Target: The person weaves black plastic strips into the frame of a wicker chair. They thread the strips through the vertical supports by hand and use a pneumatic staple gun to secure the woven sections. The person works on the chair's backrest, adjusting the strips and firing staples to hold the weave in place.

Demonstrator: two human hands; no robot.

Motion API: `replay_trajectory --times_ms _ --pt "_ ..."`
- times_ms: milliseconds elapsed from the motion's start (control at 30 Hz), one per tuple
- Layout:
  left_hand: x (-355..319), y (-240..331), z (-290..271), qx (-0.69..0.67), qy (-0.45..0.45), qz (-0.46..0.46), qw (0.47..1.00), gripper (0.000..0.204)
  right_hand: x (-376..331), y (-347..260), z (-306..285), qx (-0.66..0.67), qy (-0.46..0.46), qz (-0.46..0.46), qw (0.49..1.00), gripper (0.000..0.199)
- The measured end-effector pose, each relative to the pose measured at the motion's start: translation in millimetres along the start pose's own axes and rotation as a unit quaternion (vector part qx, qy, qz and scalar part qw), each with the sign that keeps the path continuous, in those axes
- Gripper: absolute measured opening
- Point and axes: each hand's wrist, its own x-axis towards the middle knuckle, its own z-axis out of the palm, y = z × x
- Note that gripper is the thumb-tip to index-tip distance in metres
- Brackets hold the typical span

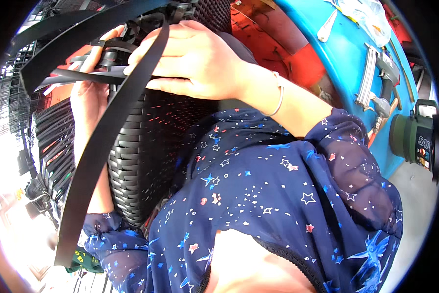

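Observation:
A black woven plastic wicker piece (126, 161) stands upright against my lap, its braided edge toward me. My right hand (195, 63) reaches over its top with fingers bent, gripping a black plastic strip (102, 132); the fingertips are partly hidden behind it. That long flat strip hangs in a curve down to the lower left. My left hand (88, 93) comes up along the outer side, its fingers around strip ends (92, 76) at the weave's upper edge. Part of those fingers is covered by strips. Other loose strips arch across the upper left.
A blue table (346, 63) at the right bears a pneumatic staple gun (386, 73), a clear plastic bag (368, 19) and a white pointed tool (328, 27). Beside it stands a dark green flask (412, 136). More black wicker pieces (58, 136) are at the left; a red surface lies beyond.

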Motion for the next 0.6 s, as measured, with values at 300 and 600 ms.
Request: replay_trajectory --times_ms 300,600 --pt "3 6 -1 -0.01 0.051 0.02 0.998 0.039 13 -16 22 -0.045 0.116 0.05 0.991 0.021" --pt "-3 7 -6 0.078 0.095 0.023 0.992 0.058 27 -22 10 -0.033 0.055 0.012 0.998 0.02"
